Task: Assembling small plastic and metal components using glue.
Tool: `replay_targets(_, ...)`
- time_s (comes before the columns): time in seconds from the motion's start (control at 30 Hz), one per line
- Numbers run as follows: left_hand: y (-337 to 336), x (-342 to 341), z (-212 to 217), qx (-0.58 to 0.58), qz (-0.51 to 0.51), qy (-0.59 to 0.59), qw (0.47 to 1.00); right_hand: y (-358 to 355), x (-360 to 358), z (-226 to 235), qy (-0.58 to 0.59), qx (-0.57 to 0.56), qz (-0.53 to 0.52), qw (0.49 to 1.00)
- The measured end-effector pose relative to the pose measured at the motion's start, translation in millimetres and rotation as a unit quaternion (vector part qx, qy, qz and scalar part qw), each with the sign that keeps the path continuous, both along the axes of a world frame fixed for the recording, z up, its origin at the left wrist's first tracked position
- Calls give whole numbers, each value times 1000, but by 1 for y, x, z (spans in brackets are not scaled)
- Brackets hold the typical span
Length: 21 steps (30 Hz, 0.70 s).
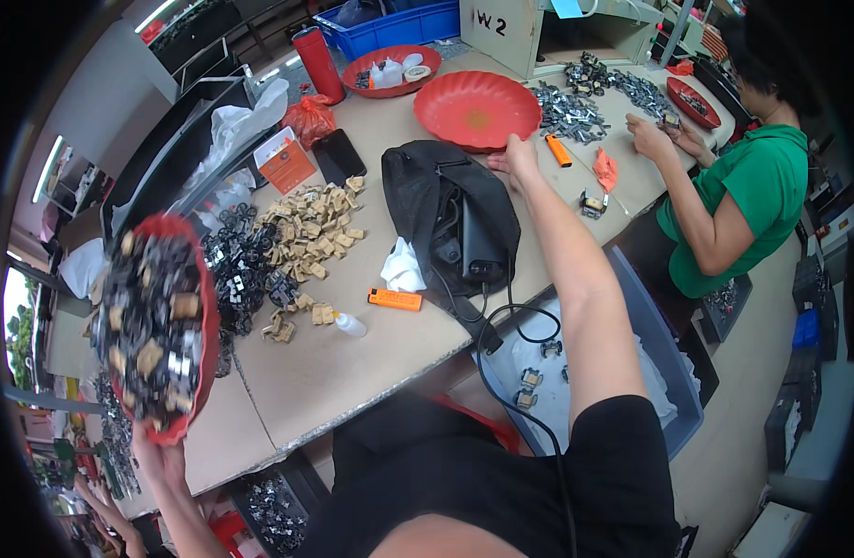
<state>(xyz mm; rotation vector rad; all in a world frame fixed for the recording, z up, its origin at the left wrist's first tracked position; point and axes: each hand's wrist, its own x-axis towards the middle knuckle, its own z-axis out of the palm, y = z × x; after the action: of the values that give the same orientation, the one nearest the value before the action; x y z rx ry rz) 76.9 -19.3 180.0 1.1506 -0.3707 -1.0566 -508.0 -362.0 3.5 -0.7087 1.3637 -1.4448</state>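
Evidently, the left hand (162, 458) grips the loaded tray (209, 321) by its near rim; the tray tilts steeply, long axis running forward from those fingers. The right hand (517, 164) touches the near rim of the plate (475, 104), just beyond its fingers; closure cannot be told.

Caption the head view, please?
Left hand holding a red tray of small parts, right hand at a second red tray.

Black phone (338, 158); blue crate (390, 35); red tumbler (318, 67)
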Motion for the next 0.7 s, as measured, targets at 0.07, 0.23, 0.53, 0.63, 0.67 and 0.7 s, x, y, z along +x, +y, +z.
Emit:
replay_targets(0.07,-47,-32,7,-10,-87,11,996,8,5,-4,-21,-44,-26,998)
replay_targets(0.23,-172,-132,0,-3,-225,-8,974,25,-3,-15,-90,-212,-115,966)
replay_targets(0.53,-325,-267,-45,56,-379,-23,923,27,-18,10,-109,-379,-260,881)
replay_targets(0.63,-360,-305,-64,70,-408,-13,910,30,-21,18,-69,-418,-275,863)
replay_targets(0.67,-370,-317,-69,75,-417,-10,906,33,-20,22,-57,-425,-280,859)
replay_targets(0.7,-382,-329,-77,78,-428,-6,900,35,-22,25,-49,-430,-281,857)
